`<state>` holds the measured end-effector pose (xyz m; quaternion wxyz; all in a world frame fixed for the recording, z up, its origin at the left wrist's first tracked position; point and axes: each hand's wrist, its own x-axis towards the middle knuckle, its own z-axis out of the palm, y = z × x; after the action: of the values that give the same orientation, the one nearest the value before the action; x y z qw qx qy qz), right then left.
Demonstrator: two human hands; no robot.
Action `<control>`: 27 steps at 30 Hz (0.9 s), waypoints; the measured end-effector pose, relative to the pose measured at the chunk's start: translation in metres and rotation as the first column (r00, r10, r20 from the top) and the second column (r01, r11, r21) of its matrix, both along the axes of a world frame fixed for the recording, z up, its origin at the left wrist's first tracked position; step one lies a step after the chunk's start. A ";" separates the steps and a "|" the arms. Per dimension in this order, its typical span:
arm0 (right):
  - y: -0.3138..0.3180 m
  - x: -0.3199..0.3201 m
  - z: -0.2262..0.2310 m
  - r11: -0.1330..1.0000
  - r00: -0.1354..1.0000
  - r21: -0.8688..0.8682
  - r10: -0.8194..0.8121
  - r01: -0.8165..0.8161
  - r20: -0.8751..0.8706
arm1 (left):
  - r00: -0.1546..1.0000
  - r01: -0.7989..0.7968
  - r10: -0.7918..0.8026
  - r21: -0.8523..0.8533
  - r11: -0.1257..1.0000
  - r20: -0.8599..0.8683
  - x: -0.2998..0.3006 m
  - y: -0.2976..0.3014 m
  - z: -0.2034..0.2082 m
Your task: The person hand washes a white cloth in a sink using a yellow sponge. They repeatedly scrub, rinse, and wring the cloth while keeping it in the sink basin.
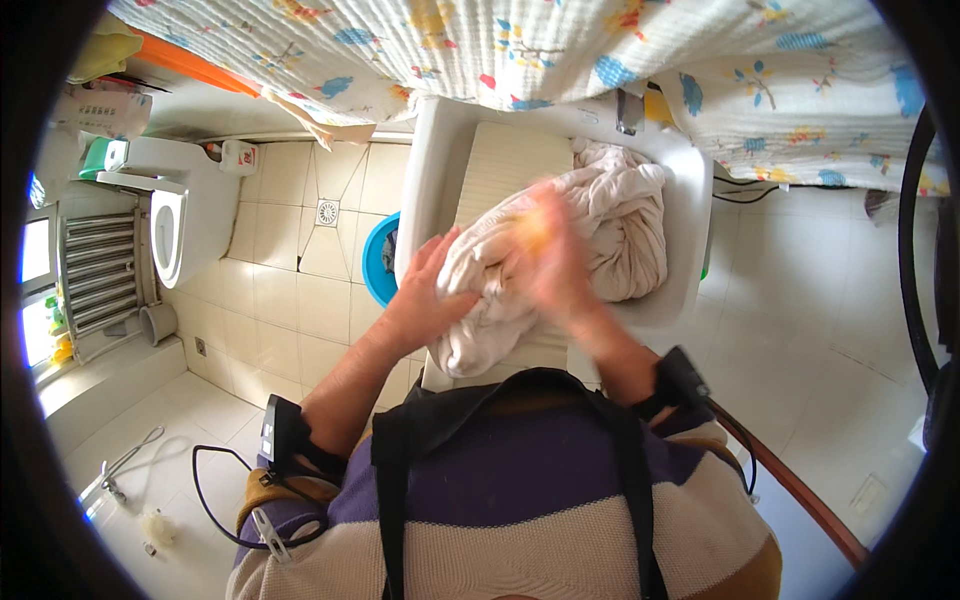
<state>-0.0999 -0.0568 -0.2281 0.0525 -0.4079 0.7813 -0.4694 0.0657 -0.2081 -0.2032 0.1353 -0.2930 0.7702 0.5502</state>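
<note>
A bunched, wet-looking white cloth (625,235) lies in a white laundry sink (425,140), partly over its ribbed washboard (510,160). One end of the cloth hangs over the sink's near edge. My left hand (425,300) grips the cloth's left side, thumb apart from the fingers. On top of the cloth is my right hand (560,265), smeared by motion. Its fingers are closed around a yellow-orange piece (533,230) that looks like a bar of soap. The blur hides that piece's exact shape.
Beside the sink's left wall stands a blue basin (378,260) with dark cloth inside. A patterned curtain (450,50) hangs across the far side. Farther left are a toilet (175,225), a floor drain (327,212) and a metal rack (100,270). Black cables (745,190) run right of the sink.
</note>
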 end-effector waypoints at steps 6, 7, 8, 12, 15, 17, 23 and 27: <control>-0.034 -0.056 -0.107 0.958 0.926 0.282 0.058 0.053 -0.373 | 0.989 0.151 -0.151 0.073 0.986 -0.011 -0.007 -0.008 -0.015; -0.038 -0.085 -0.122 0.873 0.931 0.431 -0.064 0.227 -0.360 | 0.980 0.170 -0.170 -0.007 0.985 -0.106 -0.007 -0.005 -0.017; -0.039 -0.107 -0.133 0.759 0.897 0.526 -0.172 0.384 -0.408 | 0.975 0.171 -0.173 -0.024 0.985 -0.138 -0.009 -0.001 -0.017; -0.059 -0.119 -0.100 0.766 0.924 0.611 -0.355 0.201 0.142 | 0.986 0.154 -0.150 0.054 0.987 -0.075 -0.013 -0.002 -0.020; -0.051 -0.026 -0.069 0.965 0.950 0.057 0.240 -0.255 0.201 | 0.985 0.172 -0.166 0.194 0.966 -0.047 -0.020 -0.009 -0.023; -0.046 0.022 -0.058 0.966 0.976 0.148 0.215 -0.210 -0.020 | 0.972 0.231 -0.215 0.223 0.947 -0.092 -0.022 -0.011 -0.026; -0.048 -0.109 -0.122 0.840 0.944 0.488 -0.084 0.239 -0.319 | 0.951 0.174 -0.133 0.125 0.977 -0.278 -0.014 -0.006 -0.041; 0.012 -0.194 -0.148 0.781 0.934 0.532 -0.352 0.327 -0.056 | 0.992 0.054 -0.075 -0.204 0.978 -0.097 0.002 -0.022 -0.052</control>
<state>-0.2942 -0.0446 -0.3766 0.0964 -0.2188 0.9396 -0.2450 0.0680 -0.2304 -0.2556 0.0826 -0.2509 0.8368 0.4796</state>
